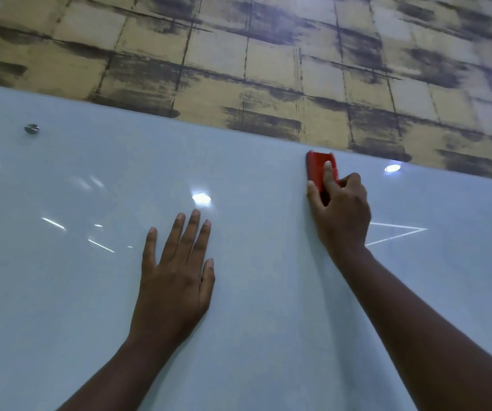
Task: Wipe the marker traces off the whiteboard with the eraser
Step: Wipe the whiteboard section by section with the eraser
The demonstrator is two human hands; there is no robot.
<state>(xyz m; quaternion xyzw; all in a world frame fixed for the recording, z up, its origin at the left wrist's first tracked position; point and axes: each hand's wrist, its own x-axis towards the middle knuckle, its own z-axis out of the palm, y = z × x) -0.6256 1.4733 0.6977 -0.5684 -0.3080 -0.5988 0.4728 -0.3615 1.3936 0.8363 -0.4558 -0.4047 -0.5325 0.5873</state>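
I am gripping the red eraser (320,167) in my right hand (341,212) at the whiteboard (90,292) top edge — my left hand (176,280) is pressing flat, fingers spread.

Whiteboard (69,292): glossy white, light reflections across it.
Eraser (319,166): red, pressed to the board just under its top edge.
Right hand (341,212): grips the eraser, forefinger along its back.
Left hand (176,277): flat on the board, fingers straight and spread.
Fixing stud (32,129): metal, upper left of board.
Thin white lines (399,234): right of the right hand, possibly reflections.
Wall (238,54): tan blocks, dark smears.
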